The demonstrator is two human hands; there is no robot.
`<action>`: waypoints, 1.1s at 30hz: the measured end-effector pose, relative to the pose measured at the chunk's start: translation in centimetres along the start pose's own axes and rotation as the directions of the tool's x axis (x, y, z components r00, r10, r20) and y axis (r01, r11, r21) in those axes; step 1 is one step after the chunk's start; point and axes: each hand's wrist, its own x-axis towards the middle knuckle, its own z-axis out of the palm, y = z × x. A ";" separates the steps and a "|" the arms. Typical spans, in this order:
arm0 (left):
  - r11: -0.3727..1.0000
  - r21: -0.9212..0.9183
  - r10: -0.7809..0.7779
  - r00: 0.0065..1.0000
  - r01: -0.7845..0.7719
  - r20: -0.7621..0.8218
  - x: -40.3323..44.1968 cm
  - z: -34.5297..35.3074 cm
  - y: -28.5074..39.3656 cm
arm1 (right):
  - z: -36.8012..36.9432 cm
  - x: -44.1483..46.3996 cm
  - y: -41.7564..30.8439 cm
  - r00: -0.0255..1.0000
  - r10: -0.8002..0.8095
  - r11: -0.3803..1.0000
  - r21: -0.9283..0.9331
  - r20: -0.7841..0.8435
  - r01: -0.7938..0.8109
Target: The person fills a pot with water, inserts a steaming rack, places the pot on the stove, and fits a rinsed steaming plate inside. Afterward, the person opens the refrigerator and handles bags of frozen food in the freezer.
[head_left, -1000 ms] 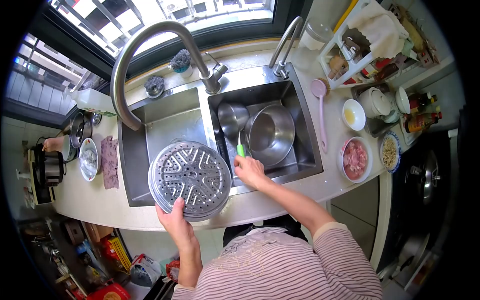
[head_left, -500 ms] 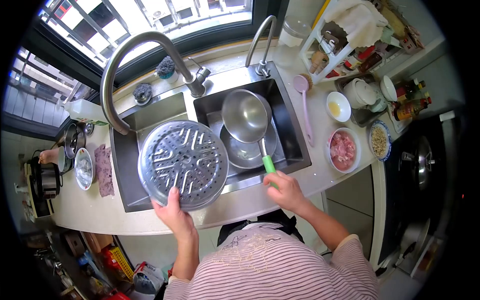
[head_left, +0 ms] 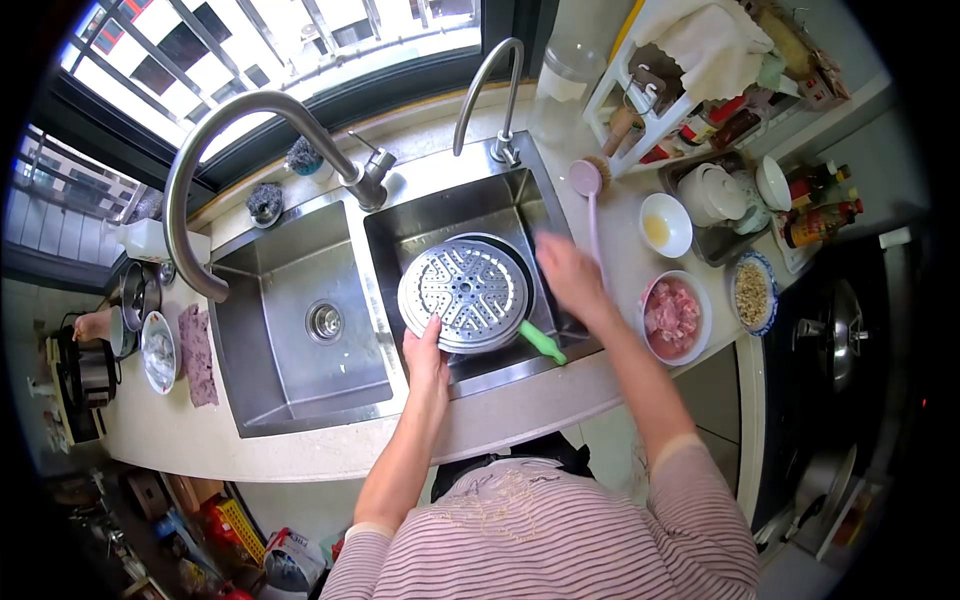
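My left hand (head_left: 427,352) grips the near edge of a round perforated metal steamer plate (head_left: 466,290), thumb on top. The plate is over the right sink basin (head_left: 405,222). From under its right side sticks out the green handle (head_left: 542,342) of a water ladle, slanting toward the basin's front edge; the ladle's bowl is hidden. To the right of the plate is my right hand (head_left: 570,275), off the handle and blurred, so its fingers cannot be made out clearly. The left sink basin (head_left: 265,330) shows its drain.
A large curved faucet (head_left: 180,190) arches over the left basin, and a thinner tap (head_left: 470,100) stands behind the right one. On the right counter are a pink brush (head_left: 592,210), a bowl of raw meat (head_left: 706,318), a bowl with yellowish liquid (head_left: 680,222) and a patterned bowl (head_left: 768,296).
The steamer plate moved from the left basin to the right, over the ladle. My right hand let go of the green handle and moved up; the ladle is lower in the basin.
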 end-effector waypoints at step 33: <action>0.946 -0.205 -0.240 0.968 0.251 0.075 6.8 -1.2 -1.7 | 11.0 2.0 -2.8 0.920 -0.030 0.990 -0.118 0.392 0.083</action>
